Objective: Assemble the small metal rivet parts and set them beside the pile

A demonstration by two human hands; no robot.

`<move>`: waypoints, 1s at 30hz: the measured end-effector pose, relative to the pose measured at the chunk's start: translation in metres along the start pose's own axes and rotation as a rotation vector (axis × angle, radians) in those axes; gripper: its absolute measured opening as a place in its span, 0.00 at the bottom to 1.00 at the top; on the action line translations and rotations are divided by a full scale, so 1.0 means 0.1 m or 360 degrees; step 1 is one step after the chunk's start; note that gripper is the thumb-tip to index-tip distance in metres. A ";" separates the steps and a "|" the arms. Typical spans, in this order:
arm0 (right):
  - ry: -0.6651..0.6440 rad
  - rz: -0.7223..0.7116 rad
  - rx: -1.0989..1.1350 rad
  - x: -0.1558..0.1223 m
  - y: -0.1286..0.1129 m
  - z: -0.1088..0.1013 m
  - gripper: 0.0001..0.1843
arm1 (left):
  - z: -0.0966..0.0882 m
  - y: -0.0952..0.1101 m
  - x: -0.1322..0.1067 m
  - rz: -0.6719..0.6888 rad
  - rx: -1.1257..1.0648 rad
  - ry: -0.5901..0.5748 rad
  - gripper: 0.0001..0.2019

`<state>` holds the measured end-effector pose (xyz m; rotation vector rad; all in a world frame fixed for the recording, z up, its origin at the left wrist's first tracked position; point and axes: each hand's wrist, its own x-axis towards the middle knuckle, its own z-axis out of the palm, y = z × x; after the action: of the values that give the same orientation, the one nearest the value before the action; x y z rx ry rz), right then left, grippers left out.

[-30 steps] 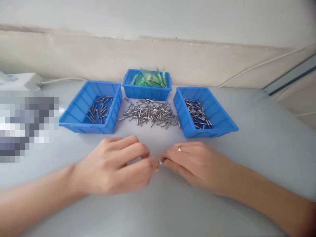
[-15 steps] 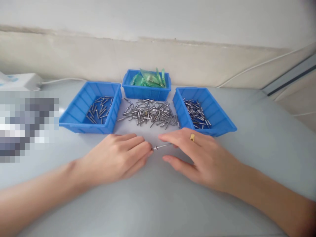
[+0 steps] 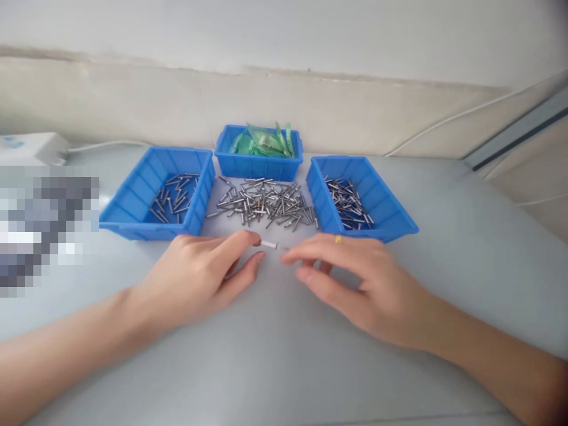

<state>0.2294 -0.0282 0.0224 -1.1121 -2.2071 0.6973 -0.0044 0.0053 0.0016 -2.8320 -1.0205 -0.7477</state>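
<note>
A small metal rivet (image 3: pixel 268 244) lies between my two hands, its pale body toward the left and its thin pin toward the right. My left hand (image 3: pixel 206 266) has its index fingertip at the body's end, with the thumb apart from it. Beside the pin is my right hand (image 3: pixel 355 278), wearing a gold ring; its index fingertip covers the pin's end and the thumb stays apart. Whether the rivet touches the table cannot be made out. Just beyond the hands spreads a loose pile of rivets (image 3: pixel 266 204).
A blue bin (image 3: pixel 133 189) with some rivets stands at left, another blue bin (image 3: pixel 390 207) with more rivets at right. Behind the pile, a third blue bin (image 3: pixel 257 167) holds green packets (image 3: pixel 266 142). A white box (image 3: pixel 35 148) and cable sit far left, near the wall.
My left thumb and index finger have parted, uncovering the rivet's body. My right fingers have shifted left along the pin, and the rivet sits slightly farther from me.
</note>
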 end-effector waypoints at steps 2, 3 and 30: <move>0.0188 0.0116 0.0120 0.01 -0.01 -0.02 0.09 | 0.01 0.00 -0.01 -0.0044 -0.0004 -0.0037 0.11; 0.0277 0.0163 0.0189 0.02 -0.01 -0.02 0.10 | 0.01 0.00 -0.01 -0.0042 -0.0005 -0.0048 0.11; -0.0239 0.0082 -0.1030 0.01 0.14 0.13 0.21 | 0.05 -0.02 0.01 0.0134 0.0178 -0.0240 0.14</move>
<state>0.2276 -0.0231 0.0040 -1.4581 -2.6272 0.0666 -0.0029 0.0078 -0.0025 -2.8483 -0.9220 -0.4604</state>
